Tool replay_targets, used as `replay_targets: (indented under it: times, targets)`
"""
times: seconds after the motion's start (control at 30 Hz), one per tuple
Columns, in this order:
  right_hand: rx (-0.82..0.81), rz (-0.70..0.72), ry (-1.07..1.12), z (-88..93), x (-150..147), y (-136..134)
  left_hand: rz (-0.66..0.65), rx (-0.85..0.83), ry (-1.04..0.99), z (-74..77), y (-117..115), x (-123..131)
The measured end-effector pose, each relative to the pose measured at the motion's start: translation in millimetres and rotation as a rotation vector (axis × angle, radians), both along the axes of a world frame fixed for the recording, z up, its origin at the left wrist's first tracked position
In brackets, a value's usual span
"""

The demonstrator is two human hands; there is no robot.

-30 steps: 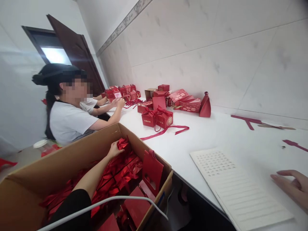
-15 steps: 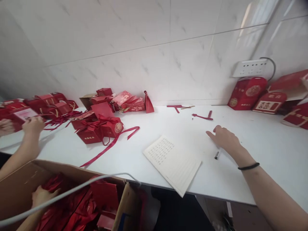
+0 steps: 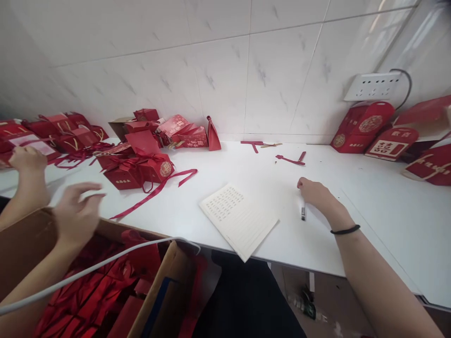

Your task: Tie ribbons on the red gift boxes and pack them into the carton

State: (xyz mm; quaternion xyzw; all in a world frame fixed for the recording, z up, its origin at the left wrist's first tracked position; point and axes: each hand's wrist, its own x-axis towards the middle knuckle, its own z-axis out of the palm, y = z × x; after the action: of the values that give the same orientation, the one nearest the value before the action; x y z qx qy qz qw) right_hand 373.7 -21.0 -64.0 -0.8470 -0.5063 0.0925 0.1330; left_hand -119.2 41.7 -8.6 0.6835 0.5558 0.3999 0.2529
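Note:
My right hand (image 3: 319, 195), with a black band on the wrist, rests low on the white table. Its fingers are closed round the upper end of a pen (image 3: 302, 210) with a clear barrel and a dark end. To its left lies an open notebook (image 3: 243, 225) with handwriting on one part and bare lines on the rest. Slightly blurred, my left hand (image 3: 78, 211) hovers over the rim of a cardboard box (image 3: 169, 265). Its thumb and fingers are apart and nothing shows between them. Red gift boxes and ribbons (image 3: 102, 295) fill the cardboard box.
A co-worker's hand (image 3: 28, 159) is at red boxes on the far left. Red gift boxes (image 3: 137, 173) with a trailing ribbon (image 3: 155, 195) stand left of the notebook. More boxes (image 3: 366, 126) sit below a socket strip (image 3: 375, 87). A white cable (image 3: 116, 256) crosses the carton.
My left hand has risen out of the carton to above its rim. My right hand has closed on the pen. The view has shifted, and the co-worker's hand appears farther left.

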Motion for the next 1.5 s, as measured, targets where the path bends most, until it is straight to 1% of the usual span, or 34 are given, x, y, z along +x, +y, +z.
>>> replay_targets:
  times: [0.07, 0.1, 0.17, 0.2, 0.23, 0.3, 0.33, 0.4, 0.47, 0.53, 0.63, 0.73, 0.87, 0.93, 1.03, 1.17, 1.33, 1.5]
  targets:
    - [0.154, 0.069, 0.116, 1.9, -9, 5, 0.042, 0.174, 0.021, 3.8, 5, 29]
    - [0.243, 0.093, 0.233, 2.7, -15, 7, -0.035, 0.196, 0.103, 3.7, 11, 49]
    - [0.4, 0.128, 0.58, 3.2, -29, 11, -0.301, 0.054, 0.25, -0.4, 25, 99]
    - [0.447, 0.141, 0.782, 2.7, -36, 11, -0.405, -0.004, 0.304, -3.9, 33, 124]
    - [0.471, 0.161, 0.977, 1.8, -43, 12, -0.455, -0.053, 0.337, -7.8, 39, 148]
    - [0.441, 0.211, 1.281, -0.5, -55, 10, -0.502, -0.138, 0.424, -16.3, 48, 186]
    - [0.404, 0.229, 1.378, -1.4, -60, 9, -0.528, -0.182, 0.488, -20.7, 51, 199]
    - [0.338, 0.25, 1.486, -1.9, -70, 6, -0.528, -0.218, 0.595, -30.2, 52, 214]
    - [0.312, 0.262, 1.538, -1.0, -81, 3, -0.484, -0.175, 0.624, -40.4, 51, 216]
    - [0.317, 0.279, 1.562, 0.1, -92, 0, -0.473, -0.126, 0.577, -49.8, 52, 212]
    - [0.348, 0.325, 1.505, -1.3, -107, -3, -0.577, -0.149, 0.49, -57.7, 54, 204]
    - [0.351, 0.358, 1.33, -6.5, -119, -5, -0.67, -0.162, 0.471, -57.2, 57, 202]
    - [0.298, 0.355, 1.05, -14.0, -130, -5, -0.747, -0.171, 0.536, -52.2, 59, 206]
    - [0.321, 0.369, 0.95, -16.7, -134, -4, -0.77, -0.193, 0.576, -50.6, 60, 207]
    - [0.34, 0.411, 0.848, -18.5, -138, -4, -0.772, -0.214, 0.629, -50.1, 61, 207]
    - [0.356, 0.468, 0.787, -16.7, -140, -6, -0.773, -0.2, 0.644, -50.2, 61, 207]
    - [0.348, 0.444, 0.787, -15.1, -142, -7, -0.771, -0.196, 0.649, -49.2, 61, 207]
    - [0.314, 0.465, 0.764, -17.5, -141, -7, -0.77, -0.217, 0.646, -49.6, 61, 207]
